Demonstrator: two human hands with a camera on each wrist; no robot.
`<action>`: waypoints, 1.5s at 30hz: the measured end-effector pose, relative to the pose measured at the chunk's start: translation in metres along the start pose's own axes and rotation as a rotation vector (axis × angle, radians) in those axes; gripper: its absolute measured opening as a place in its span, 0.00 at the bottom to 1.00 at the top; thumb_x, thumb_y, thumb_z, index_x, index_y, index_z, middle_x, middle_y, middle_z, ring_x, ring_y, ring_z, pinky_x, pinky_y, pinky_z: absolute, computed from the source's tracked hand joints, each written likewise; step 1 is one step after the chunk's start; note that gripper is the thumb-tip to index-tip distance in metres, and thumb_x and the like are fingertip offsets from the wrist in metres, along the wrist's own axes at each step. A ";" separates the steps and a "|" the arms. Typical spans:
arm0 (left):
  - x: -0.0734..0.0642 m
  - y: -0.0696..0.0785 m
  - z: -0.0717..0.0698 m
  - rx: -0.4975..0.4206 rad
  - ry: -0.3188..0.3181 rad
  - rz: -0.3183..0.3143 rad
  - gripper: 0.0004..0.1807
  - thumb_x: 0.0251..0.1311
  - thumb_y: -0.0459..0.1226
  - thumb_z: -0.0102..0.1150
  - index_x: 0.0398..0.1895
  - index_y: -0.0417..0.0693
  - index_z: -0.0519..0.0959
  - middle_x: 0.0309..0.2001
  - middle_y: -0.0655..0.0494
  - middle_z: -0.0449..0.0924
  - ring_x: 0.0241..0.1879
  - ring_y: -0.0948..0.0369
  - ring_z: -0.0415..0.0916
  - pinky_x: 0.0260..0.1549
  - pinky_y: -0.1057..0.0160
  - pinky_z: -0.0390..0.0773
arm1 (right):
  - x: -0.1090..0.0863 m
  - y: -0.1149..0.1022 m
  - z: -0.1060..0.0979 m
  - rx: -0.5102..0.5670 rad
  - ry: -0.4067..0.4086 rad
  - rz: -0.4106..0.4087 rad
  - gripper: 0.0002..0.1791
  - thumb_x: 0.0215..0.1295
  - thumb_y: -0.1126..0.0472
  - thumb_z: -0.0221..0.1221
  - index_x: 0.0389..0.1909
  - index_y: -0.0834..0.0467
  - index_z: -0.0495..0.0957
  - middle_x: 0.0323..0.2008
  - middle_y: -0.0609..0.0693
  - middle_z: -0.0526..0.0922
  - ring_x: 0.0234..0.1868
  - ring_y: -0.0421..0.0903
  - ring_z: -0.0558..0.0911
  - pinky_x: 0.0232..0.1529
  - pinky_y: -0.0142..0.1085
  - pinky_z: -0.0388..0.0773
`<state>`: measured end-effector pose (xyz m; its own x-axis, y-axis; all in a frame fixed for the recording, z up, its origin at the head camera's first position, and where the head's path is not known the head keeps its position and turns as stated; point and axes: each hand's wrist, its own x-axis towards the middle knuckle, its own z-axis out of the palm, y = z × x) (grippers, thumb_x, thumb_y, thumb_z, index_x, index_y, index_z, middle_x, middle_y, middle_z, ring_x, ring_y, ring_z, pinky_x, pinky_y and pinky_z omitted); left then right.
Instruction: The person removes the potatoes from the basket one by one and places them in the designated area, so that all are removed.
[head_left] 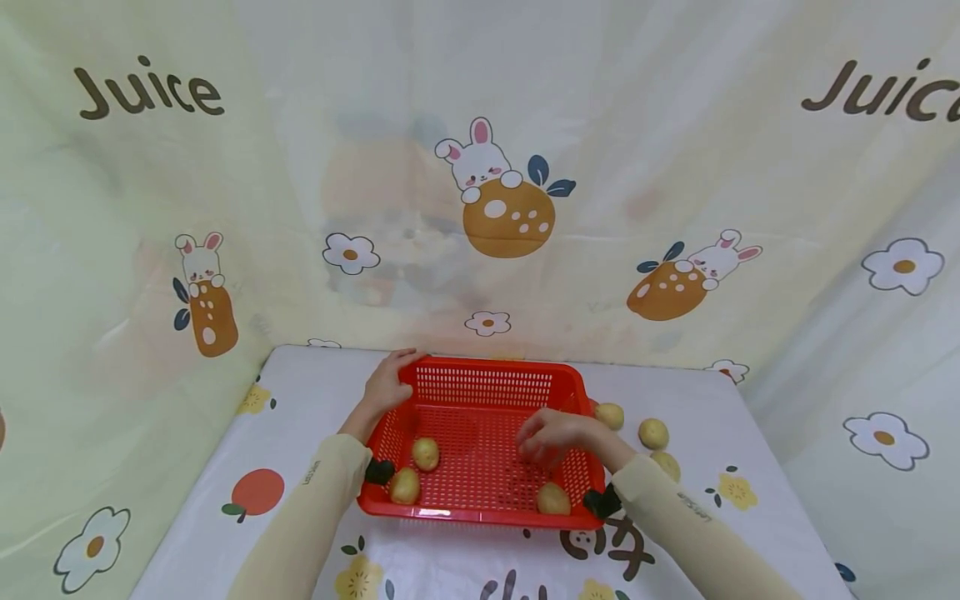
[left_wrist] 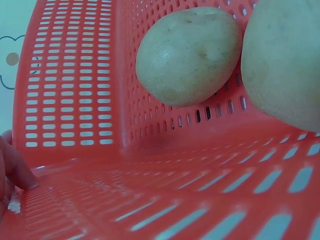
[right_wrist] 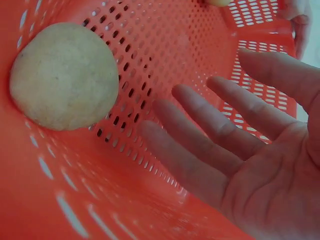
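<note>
A red plastic basket (head_left: pixel 480 421) with slotted walls lies on the table. My left hand (head_left: pixel 386 385) grips its far left corner, the thumb (left_wrist: pixel 22 172) inside the wall and the other fingers mostly hidden. Two potatoes, one (head_left: pixel 426 454) farther in and one (head_left: pixel 406 487) in the near left corner, lie inside the basket. Over the right part of the basket hangs my right hand (head_left: pixel 558 435), its fingers spread and relaxed, holding nothing. A third potato (right_wrist: pixel 65 77) sits in the near right corner, apart from those fingertips.
Right of the basket, three potatoes lie on the patterned tablecloth: one (head_left: pixel 609 415) close to the wall, one (head_left: pixel 653 433) farther right, and one (head_left: pixel 666 467) partly behind the right sleeve (head_left: pixel 690 517). A printed curtain (head_left: pixel 405 292) rises behind the table and along both sides.
</note>
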<state>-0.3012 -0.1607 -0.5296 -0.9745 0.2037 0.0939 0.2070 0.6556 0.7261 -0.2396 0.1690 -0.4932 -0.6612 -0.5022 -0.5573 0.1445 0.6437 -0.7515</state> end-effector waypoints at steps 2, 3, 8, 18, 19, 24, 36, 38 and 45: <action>0.000 0.000 0.000 0.002 0.000 0.003 0.37 0.48 0.23 0.51 0.68 0.45 0.72 0.70 0.44 0.64 0.68 0.43 0.60 0.58 0.40 0.69 | 0.002 0.000 0.001 -0.031 -0.022 0.006 0.16 0.65 0.64 0.60 0.51 0.66 0.81 0.41 0.60 0.85 0.41 0.61 0.83 0.41 0.51 0.82; 0.000 0.000 0.000 0.001 0.000 0.003 0.37 0.48 0.23 0.51 0.68 0.45 0.72 0.70 0.44 0.64 0.68 0.43 0.60 0.57 0.40 0.69 | 0.002 0.000 0.002 -0.042 -0.035 0.008 0.15 0.64 0.64 0.60 0.50 0.65 0.82 0.41 0.60 0.85 0.41 0.61 0.83 0.41 0.51 0.82; 0.000 0.000 0.000 -0.004 -0.001 0.004 0.37 0.47 0.23 0.50 0.68 0.44 0.72 0.70 0.44 0.63 0.69 0.43 0.60 0.54 0.42 0.72 | 0.008 0.002 0.004 -0.079 -0.103 0.034 0.14 0.62 0.65 0.62 0.49 0.61 0.84 0.41 0.58 0.85 0.41 0.59 0.82 0.43 0.52 0.82; -0.001 0.002 0.000 -0.012 -0.011 -0.006 0.38 0.46 0.22 0.49 0.68 0.44 0.72 0.71 0.45 0.62 0.69 0.43 0.58 0.57 0.41 0.69 | 0.015 0.006 0.008 -0.140 -0.133 0.144 0.12 0.58 0.67 0.64 0.43 0.56 0.87 0.36 0.51 0.85 0.37 0.50 0.81 0.44 0.48 0.82; -0.001 0.002 0.000 -0.015 -0.011 -0.005 0.38 0.46 0.22 0.50 0.68 0.44 0.72 0.71 0.45 0.62 0.70 0.43 0.58 0.57 0.41 0.68 | 0.016 0.006 0.009 -0.145 -0.139 0.148 0.12 0.58 0.67 0.64 0.43 0.56 0.87 0.35 0.52 0.85 0.36 0.50 0.81 0.43 0.48 0.82; 0.001 0.002 0.000 -0.018 -0.008 -0.006 0.38 0.46 0.22 0.51 0.68 0.44 0.72 0.71 0.45 0.63 0.69 0.44 0.59 0.60 0.40 0.65 | 0.017 0.006 0.010 -0.210 -0.163 0.185 0.10 0.56 0.68 0.66 0.39 0.57 0.88 0.34 0.51 0.85 0.33 0.47 0.81 0.40 0.47 0.83; 0.001 -0.001 0.000 0.022 -0.007 0.043 0.38 0.47 0.22 0.49 0.68 0.45 0.72 0.70 0.45 0.64 0.69 0.44 0.60 0.39 0.52 0.72 | 0.019 0.005 0.011 -0.290 -0.211 0.257 0.09 0.52 0.71 0.69 0.34 0.56 0.89 0.35 0.50 0.85 0.32 0.46 0.82 0.35 0.44 0.84; 0.000 -0.002 0.000 0.026 -0.001 0.053 0.38 0.46 0.22 0.49 0.68 0.44 0.72 0.70 0.44 0.64 0.68 0.43 0.61 0.40 0.53 0.71 | 0.020 0.006 0.010 -0.285 -0.217 0.256 0.09 0.52 0.71 0.69 0.34 0.57 0.89 0.36 0.50 0.84 0.32 0.47 0.83 0.35 0.44 0.84; 0.000 -0.003 0.001 0.020 0.009 0.054 0.37 0.47 0.22 0.49 0.67 0.43 0.72 0.70 0.44 0.64 0.68 0.43 0.61 0.48 0.47 0.73 | 0.021 0.006 0.009 -0.247 -0.220 0.262 0.09 0.53 0.72 0.69 0.35 0.59 0.88 0.35 0.52 0.85 0.32 0.48 0.84 0.36 0.44 0.84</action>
<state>-0.3015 -0.1625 -0.5325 -0.9626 0.2328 0.1384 0.2607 0.6587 0.7058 -0.2461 0.1574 -0.5126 -0.4485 -0.3972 -0.8006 0.0885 0.8717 -0.4821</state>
